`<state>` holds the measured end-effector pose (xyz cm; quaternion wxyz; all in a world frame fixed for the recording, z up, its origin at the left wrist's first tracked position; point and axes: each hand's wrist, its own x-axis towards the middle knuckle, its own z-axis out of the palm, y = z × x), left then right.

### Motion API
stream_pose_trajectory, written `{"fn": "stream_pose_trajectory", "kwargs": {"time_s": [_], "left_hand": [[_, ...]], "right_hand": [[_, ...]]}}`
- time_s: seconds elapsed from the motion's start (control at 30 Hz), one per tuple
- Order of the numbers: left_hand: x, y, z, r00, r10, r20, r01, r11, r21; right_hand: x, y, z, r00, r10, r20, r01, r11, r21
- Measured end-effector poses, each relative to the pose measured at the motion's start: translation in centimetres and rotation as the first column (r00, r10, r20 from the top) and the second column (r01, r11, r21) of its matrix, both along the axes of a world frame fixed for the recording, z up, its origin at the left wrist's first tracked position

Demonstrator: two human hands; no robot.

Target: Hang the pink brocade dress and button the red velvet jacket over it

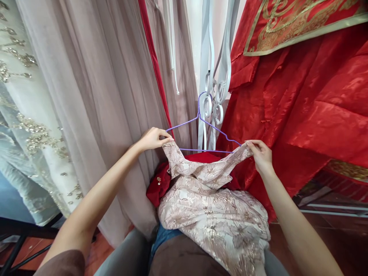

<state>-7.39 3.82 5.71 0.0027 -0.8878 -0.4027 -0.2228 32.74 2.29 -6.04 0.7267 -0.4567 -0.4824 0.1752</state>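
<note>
At the far left of the frame, white beaded fabric point(48, 153) is seen, and next to it a mauve-grey drape point(94, 96) is hung in long folds. Left of centre, one shoulder of a patterned garment point(212, 214) is pinched between the thumb and fingers of the left hand point(155, 137), its grip closed on the cloth. Below that hand, dark red cloth point(158, 186) is partly covered by the garment.

The garment is held out from centre to lower centre, its wide neckline spread and its body gathered in loose folds. Pale pink and ivory fabric is figured with large flowers, and a metallic sheen is given off. Just above the neckline, a purple hanger point(198, 111) is set before white scrolled metalwork point(213, 138). Right of centre, the other shoulder is pinched in the right hand's point(261, 154) closed grip. At the right, the frame is filled by red satin point(310, 115).
</note>
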Motion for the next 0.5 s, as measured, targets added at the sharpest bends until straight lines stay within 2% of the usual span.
{"fn": "stream_pose_trajectory", "kwargs": {"time_s": [0.17,0.3,0.4,0.5], "left_hand": [[0.8,0.0,-1.6,0.999,0.018,-0.034,-0.017,0.999,0.045],[0.7,0.3,-2.5,1.000,0.012,-0.018,-0.010,0.991,0.137],[-0.5,0.4,-3.1,0.987,-0.027,0.159,0.005,0.991,0.135],[-3.0,-0.3,-3.8,0.915,-0.001,0.402,-0.030,0.997,0.069]], "right_hand": [[-2.6,1.0,3.8,0.919,0.043,0.393,-0.068,0.997,0.049],[-2.5,0.0,4.0,0.866,0.069,0.496,-0.045,0.997,-0.060],[-1.8,-1.0,3.7,0.798,0.086,0.597,-0.011,0.992,-0.129],[-1.3,-1.4,4.2,0.763,0.073,0.642,0.009,0.992,-0.124]]}}
